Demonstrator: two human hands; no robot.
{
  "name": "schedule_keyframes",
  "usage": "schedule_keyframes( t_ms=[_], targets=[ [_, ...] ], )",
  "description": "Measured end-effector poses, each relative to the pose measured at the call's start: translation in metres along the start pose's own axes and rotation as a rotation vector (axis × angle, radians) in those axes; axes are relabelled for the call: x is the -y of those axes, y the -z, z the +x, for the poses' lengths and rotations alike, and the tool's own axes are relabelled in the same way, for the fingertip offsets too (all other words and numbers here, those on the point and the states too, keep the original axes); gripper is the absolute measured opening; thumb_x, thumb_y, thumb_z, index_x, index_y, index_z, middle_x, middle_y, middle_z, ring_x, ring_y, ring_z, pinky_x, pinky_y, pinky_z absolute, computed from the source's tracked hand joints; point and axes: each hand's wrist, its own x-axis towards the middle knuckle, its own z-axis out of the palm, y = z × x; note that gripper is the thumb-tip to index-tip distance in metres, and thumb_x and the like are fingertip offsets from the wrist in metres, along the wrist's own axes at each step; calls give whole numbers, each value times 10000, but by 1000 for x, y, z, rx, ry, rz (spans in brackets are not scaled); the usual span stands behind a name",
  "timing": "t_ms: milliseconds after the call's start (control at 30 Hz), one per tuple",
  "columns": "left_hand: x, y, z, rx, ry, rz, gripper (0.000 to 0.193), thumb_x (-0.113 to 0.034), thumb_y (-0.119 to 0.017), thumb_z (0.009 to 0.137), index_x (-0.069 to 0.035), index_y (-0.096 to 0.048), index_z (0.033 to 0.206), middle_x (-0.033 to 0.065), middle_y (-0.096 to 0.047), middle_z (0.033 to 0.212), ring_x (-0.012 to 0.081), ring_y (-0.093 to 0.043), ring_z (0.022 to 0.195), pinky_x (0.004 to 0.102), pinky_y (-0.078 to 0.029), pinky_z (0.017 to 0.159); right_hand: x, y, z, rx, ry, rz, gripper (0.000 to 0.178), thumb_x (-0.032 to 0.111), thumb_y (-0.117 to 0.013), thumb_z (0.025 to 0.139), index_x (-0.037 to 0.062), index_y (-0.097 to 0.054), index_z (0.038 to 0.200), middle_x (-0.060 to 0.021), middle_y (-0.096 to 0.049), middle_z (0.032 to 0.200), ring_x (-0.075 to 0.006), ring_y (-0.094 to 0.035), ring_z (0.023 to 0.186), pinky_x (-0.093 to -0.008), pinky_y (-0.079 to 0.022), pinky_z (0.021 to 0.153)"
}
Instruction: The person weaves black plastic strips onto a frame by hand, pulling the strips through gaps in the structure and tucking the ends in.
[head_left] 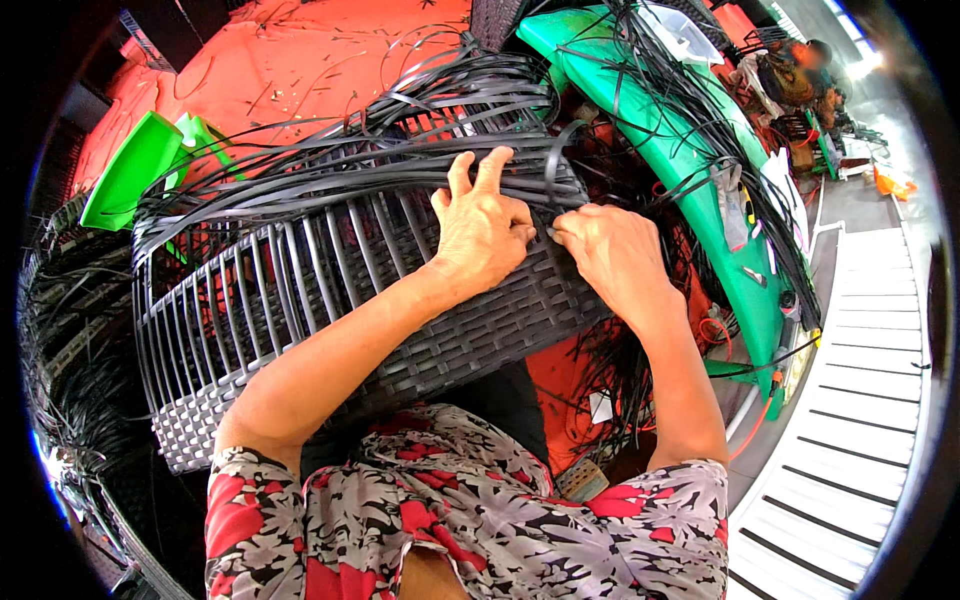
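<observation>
A partly woven panel of dark plastic wicker (480, 335) lies across my lap, tight weave on its near side and bare parallel strips farther away. My left hand (480, 228) is over the panel, thumb and forefinger pinched together, two other fingers raised against the loose strips. What sits in that pinch is too small to tell. Just to its right, my right hand (615, 250) is closed at the panel's right part, fingertips pinching a dark strip end. A thick bundle of long black plastic strips (330, 190) runs over the panel's far side, with a strip looping up near my hands.
Bright green plastic seat (130, 175) at far left. On the right, a long green board (690, 190) carries more black strips, a clear container (680, 35) and small tools. A white slatted surface (850, 400) stands beyond it. Red sheeting (300, 60) with scraps covers the floor.
</observation>
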Motion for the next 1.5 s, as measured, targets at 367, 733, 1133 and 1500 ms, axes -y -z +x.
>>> schedule_keyframes(
  t_ms=[367, 733, 1133, 1500],
  targets=[
    [14, 69, -36, 121, -67, -475, 63, -76, -685, 765, -76, -685, 828, 124, -503, 1153, 327, -423, 1102, 419, -371, 927, 42, -6, 1, 117, -336, 1148, 151, 53, -641, 815, -6, -659, 953, -130, -658, 867, -195, -619, 647, -297, -509, 624],
    [26, 38, -40, 163, -237, 352, 183, -161, -602, 787, -24, -684, 876, 166, -215, 1488, 464, -111, 1370, 694, -120, 1027, 42, -17, 19, 175, -33, 264, 110, 73, -578, 762, -32, -609, 769, -212, -611, 762, -399, -582, 719, -453, -440, 649],
    [32, 34, -18, 355, -61, 261, 241, -317, -591, 771, -261, -735, 957, 127, -113, 1547, 460, 34, 1397, 674, 32, 1052, 27, -43, 16, 143, -217, 650, 96, 35, -617, 763, -29, -642, 831, -93, -627, 695, -142, -584, 658, -301, -458, 626],
    [37, 76, -19, -57, -183, -247, 69, -124, -670, 789, -76, -621, 784, 109, -385, 1369, 324, -324, 1263, 420, -308, 1025, 59, -24, 18, -117, -236, 1011, 147, 52, -593, 850, -23, -655, 961, -84, -663, 889, -178, -628, 661, -282, -492, 558]
  ],
)
